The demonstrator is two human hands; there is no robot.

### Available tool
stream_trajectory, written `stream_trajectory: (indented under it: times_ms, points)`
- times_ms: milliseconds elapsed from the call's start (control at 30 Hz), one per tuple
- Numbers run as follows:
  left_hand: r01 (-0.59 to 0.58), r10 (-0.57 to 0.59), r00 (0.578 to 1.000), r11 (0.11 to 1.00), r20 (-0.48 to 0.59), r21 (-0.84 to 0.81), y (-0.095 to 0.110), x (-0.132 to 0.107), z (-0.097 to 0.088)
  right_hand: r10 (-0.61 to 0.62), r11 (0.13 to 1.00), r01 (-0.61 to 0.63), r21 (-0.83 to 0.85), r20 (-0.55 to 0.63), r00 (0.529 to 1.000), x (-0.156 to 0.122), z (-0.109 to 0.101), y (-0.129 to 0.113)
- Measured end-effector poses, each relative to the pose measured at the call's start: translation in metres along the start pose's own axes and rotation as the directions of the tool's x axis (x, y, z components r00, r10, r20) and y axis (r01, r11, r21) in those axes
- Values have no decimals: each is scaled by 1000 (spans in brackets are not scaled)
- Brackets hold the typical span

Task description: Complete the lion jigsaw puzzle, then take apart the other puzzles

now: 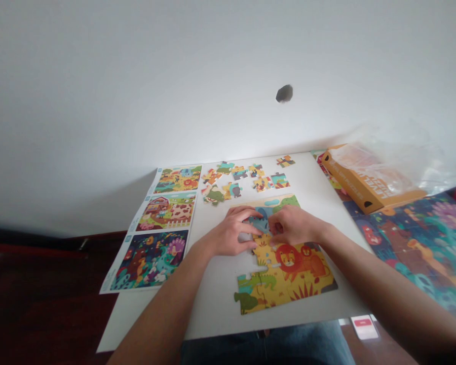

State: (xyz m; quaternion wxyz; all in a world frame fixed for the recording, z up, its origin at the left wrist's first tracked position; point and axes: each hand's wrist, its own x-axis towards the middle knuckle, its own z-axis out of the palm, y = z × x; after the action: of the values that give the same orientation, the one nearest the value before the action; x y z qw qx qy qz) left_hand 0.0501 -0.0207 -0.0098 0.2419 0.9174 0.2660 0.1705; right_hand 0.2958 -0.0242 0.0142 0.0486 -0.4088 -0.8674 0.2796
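Observation:
My left hand (233,232) and my right hand (293,225) meet over a part-built jigsaw puzzle (289,271) with a lion scene. The fingertips of both hands grip a blue jigsaw piece (260,223) in the upper middle of the puzzle, and the hands hide much of it. Gaps show along the puzzle's left side. Beyond my hands, several loose jigsaw pieces (235,177) lie scattered on the white table (216,309).
Printed picture sheets (148,258) lie along the table's left side. At the far right corner stands an orange puzzle box (370,182) under a clear plastic bag (391,157). A large colourful jungle puzzle (410,248) lies to the right. A white wall rises behind.

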Motion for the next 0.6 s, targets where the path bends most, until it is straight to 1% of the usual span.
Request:
stream_trajectory:
  times_ms: [267, 600]
  points:
    - [3, -3, 1000, 1000, 25, -17, -1, 0, -1, -12, 1000, 12, 17, 10, 1000, 1, 0, 1]
    - [26, -23, 991, 999, 130, -27, 4, -1, -7, -25, 1000, 25, 12, 12, 1000, 1, 2, 5]
